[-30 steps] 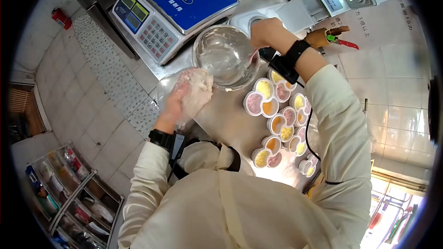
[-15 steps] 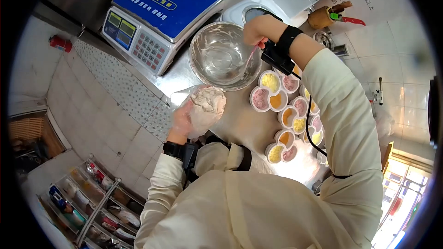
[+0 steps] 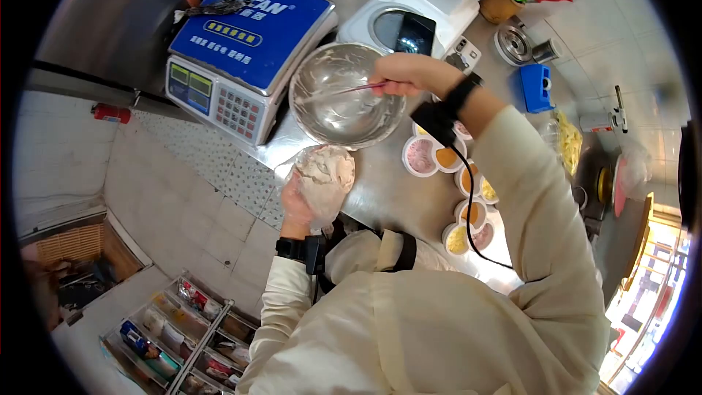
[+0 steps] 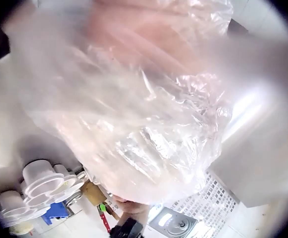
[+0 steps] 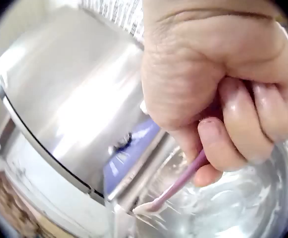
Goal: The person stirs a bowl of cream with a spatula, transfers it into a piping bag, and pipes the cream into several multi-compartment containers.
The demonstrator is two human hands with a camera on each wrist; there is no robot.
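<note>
My left hand (image 3: 295, 203) holds a clear plastic bag (image 3: 327, 179) bulging with a pale, creamy mass, just in front of the counter's edge. Up close in the left wrist view, the crinkled bag (image 4: 149, 134) covers most of the fingers. Over a steel mixing bowl (image 3: 344, 128), my right hand (image 3: 401, 73) grips the handle of a slim pink spatula (image 3: 358, 89). White cream coats the spatula's tip, and the right wrist view shows the fingers curled tightly round the pink handle (image 5: 186, 176). Thin streaks of cream line the bowl's inside.
A blue-topped scale (image 3: 248, 36) stands left of the bowl. Several three-part cups (image 3: 420, 155) with coloured fillings sit to the right. Behind the bowl lie a white machine (image 3: 365, 22) and a dark phone (image 3: 417, 33). A knife holder (image 3: 499, 4) and blue tape dispenser (image 3: 537, 88) are farther right.
The pink spatula has swung from the bowl's right wall to point left across the bowl. The left hand has brought the bag upright, close below the bowl; the head view has shifted.
</note>
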